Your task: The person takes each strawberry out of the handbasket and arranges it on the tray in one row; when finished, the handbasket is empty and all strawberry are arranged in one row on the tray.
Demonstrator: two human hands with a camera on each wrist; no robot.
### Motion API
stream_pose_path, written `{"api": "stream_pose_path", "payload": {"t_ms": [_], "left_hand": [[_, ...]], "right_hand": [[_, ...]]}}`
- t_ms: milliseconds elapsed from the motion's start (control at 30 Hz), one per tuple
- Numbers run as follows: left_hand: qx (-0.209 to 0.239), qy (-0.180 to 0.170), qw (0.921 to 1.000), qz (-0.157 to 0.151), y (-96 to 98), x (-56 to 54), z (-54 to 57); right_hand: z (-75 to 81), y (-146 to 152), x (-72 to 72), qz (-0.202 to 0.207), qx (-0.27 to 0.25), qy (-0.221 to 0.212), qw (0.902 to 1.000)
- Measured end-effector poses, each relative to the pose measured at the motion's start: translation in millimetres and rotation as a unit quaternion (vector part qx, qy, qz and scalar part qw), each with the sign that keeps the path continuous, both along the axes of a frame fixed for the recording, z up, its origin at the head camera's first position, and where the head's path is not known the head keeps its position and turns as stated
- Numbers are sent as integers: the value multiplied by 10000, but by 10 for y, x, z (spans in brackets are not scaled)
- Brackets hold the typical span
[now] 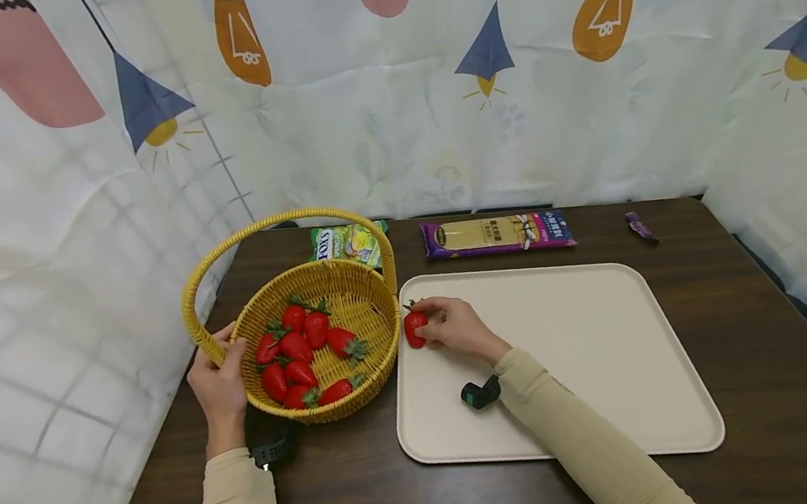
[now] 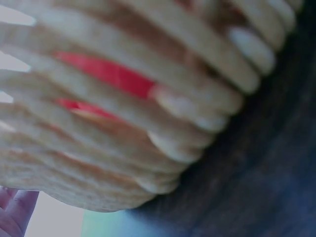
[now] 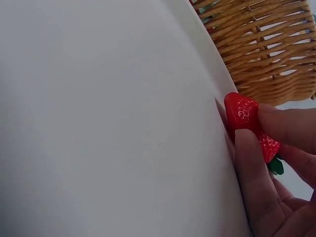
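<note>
My right hand (image 1: pixel 458 328) pinches a red strawberry (image 1: pixel 415 329) between thumb and fingers, over the left edge of a cream tray (image 1: pixel 575 357). The right wrist view shows the strawberry (image 3: pixel 242 113) close to the tray's surface, its green leaves pointing away from the tray. With my left hand (image 1: pixel 218 380) I grip the left side of a yellow wicker basket (image 1: pixel 370 323), where the handle meets the rim. Several strawberries (image 1: pixel 296 347) lie inside the basket, which tilts toward me. The left wrist view holds mostly blurred basket weave (image 2: pixel 123 123), with red showing through its gaps.
Behind the basket lies a green snack packet (image 1: pixel 345 244). A purple pasta packet (image 1: pixel 498 234) sits beyond the tray, and a small purple wrapped piece (image 1: pixel 641 228) is at the back right. A patterned curtain (image 1: pixel 387 119) borders the dark table (image 1: pixel 747 344).
</note>
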State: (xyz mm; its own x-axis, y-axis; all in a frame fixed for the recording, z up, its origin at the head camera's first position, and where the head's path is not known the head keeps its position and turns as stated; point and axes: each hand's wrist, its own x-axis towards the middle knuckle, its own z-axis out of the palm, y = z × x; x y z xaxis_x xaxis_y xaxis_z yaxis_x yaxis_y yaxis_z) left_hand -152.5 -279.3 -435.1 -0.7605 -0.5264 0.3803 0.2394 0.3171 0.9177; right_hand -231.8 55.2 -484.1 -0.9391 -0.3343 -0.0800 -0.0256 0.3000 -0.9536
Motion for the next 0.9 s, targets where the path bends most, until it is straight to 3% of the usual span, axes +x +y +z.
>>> {"api": "stream_pose_path", "payload": {"t_ms": [367, 900], "left_hand": [[-72, -34, 9999, 65, -7, -14, -5], [-95, 33, 9999, 14, 6, 0, 3]], "right_hand": [[30, -13, 11, 214, 91, 62, 9997], [79, 10, 39, 130, 111, 30, 9998]]}}
